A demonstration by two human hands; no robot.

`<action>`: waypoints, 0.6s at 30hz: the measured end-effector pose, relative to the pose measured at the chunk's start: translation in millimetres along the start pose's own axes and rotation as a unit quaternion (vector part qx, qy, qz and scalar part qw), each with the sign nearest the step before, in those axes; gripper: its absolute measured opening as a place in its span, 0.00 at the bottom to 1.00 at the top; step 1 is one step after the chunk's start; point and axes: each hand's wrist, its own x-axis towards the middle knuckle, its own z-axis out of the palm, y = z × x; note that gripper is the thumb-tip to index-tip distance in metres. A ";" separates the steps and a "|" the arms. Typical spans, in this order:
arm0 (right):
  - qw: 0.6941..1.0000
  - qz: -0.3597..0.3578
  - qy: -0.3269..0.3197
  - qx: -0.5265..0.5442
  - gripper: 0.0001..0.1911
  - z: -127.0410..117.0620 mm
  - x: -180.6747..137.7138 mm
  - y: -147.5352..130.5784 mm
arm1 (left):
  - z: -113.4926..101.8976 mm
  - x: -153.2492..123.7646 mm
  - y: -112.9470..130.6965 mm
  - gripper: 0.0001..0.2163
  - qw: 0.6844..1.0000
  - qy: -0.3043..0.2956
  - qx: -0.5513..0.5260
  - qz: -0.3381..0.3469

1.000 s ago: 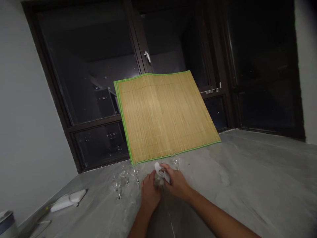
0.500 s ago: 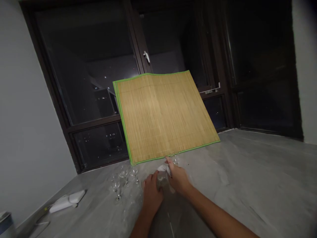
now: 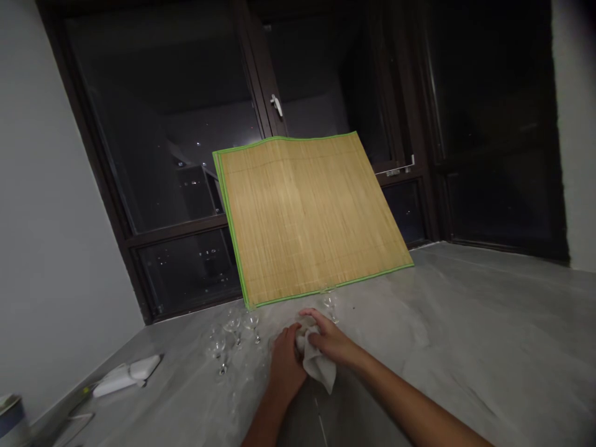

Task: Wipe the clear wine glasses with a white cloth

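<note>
My right hand (image 3: pixel 328 341) is closed on a white cloth (image 3: pixel 317 365), which hangs down from its fingers over the grey counter (image 3: pixel 465 347). My left hand (image 3: pixel 284 363) is curled against the cloth from the left; what it grips is hidden behind the cloth and fingers. Several small clear stemmed glasses (image 3: pixel 235 332) stand just left of my hands, and one more stemmed glass (image 3: pixel 330 303) stands just beyond my right hand.
A bamboo mat with a green border (image 3: pixel 307 214) leans against the dark window (image 3: pixel 177 136) behind the glasses. A white flat device with a cable (image 3: pixel 125 375) lies at the left. A round container (image 3: pixel 12 419) sits at the bottom left corner.
The cloth, bunched up at my right fingertips before, now hangs lower between my hands. My right hand has drawn back slightly toward me; the glass seen between my hands is now covered.
</note>
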 end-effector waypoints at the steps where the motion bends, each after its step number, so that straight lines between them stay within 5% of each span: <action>1: 1.000 0.001 -0.008 0.002 0.32 -0.1 -0.8 -0.7 | 0.8 -1.1 -0.3 0.25 1.000 0.000 -0.004 0.004; 5: 0.998 -0.004 -0.059 0.011 0.34 -0.9 -4.9 -6.9 | -0.2 -2.5 3.6 0.25 1.000 0.011 -0.019 0.010; 9: 0.999 -0.015 -0.037 0.030 0.32 -4.3 -3.7 -13.0 | -3.8 3.3 12.7 0.22 0.997 0.033 -0.070 -0.023; 13: 0.998 -0.045 0.039 0.035 0.29 -10.5 4.7 -10.1 | -7.0 11.8 9.3 0.21 0.982 0.094 -0.133 -0.097; 18: 0.973 -0.087 0.195 -0.091 0.25 -15.4 10.5 -1.6 | -3.9 16.7 -10.8 0.26 0.948 0.149 -0.216 -0.181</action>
